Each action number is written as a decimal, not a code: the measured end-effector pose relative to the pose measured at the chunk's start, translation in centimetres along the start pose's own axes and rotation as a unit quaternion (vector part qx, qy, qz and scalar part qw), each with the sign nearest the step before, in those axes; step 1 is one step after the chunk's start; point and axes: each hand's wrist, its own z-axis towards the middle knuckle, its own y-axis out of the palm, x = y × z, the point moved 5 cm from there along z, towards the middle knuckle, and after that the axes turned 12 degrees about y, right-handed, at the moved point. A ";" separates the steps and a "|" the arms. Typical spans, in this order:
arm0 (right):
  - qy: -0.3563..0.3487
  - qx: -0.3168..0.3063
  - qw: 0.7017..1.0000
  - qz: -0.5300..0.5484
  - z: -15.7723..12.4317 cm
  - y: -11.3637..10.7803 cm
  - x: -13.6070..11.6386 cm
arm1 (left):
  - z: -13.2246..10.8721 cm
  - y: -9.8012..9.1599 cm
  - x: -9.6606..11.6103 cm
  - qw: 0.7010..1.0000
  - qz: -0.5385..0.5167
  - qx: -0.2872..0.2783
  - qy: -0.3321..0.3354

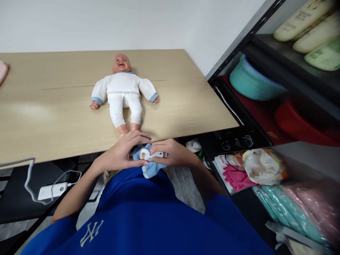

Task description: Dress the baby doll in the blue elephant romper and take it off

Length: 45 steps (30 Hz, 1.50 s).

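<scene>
Close to my body, just off the table's front edge, I have a small light-blue and white baby sock (152, 170) with tan and orange bands. From the left, my left hand (127, 150) curves around it, fingers above and thumb below, closed on its edge. My right hand (170, 152) pinches the other side, with its fingers over the white part. My hands cover some of the cloth, so I cannot tell whether it is one sock or a pair. Beyond them a baby doll (123, 85) in a white suit with blue cuffs lies face up, bare feet towards me.
The doll lies on a light wooden table (66, 124). At right, a black shelf rack holds a turquoise basin (252, 81), a red basin (302, 120) and plastic-wrapped packs (294, 209). A white power bank (52, 191) with a cable sits lower left. Something pink (3, 71) lies far left.
</scene>
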 end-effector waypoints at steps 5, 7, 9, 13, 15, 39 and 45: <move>-0.015 0.045 0.997 0.063 2.2 -5.0 -1.1 | 2.6 -2.3 -0.2 0.994 -0.069 -0.062 0.055; -0.021 -0.012 0.997 0.070 3.0 -5.2 -0.4 | 2.7 -3.0 -0.4 0.993 -0.103 -0.017 0.052; -0.028 -0.086 0.994 0.062 3.4 -4.7 0.6 | 2.4 -3.6 -0.9 0.992 -0.116 0.029 0.032; -0.058 -0.047 0.993 0.097 3.5 -5.1 1.3 | 1.6 -5.6 -1.6 0.994 -0.070 0.081 0.006; -0.050 0.001 0.991 0.127 3.6 -5.7 1.4 | 1.5 -7.0 -1.6 0.996 -0.022 0.086 0.014; 0.144 -0.114 0.948 0.261 9.2 -1.5 5.8 | 0.9 -6.5 -5.7 0.993 -0.097 -0.023 -0.056; 0.112 -0.102 0.959 0.238 9.0 -1.4 4.9 | 0.3 -5.7 -6.0 0.981 -0.165 -0.003 -0.105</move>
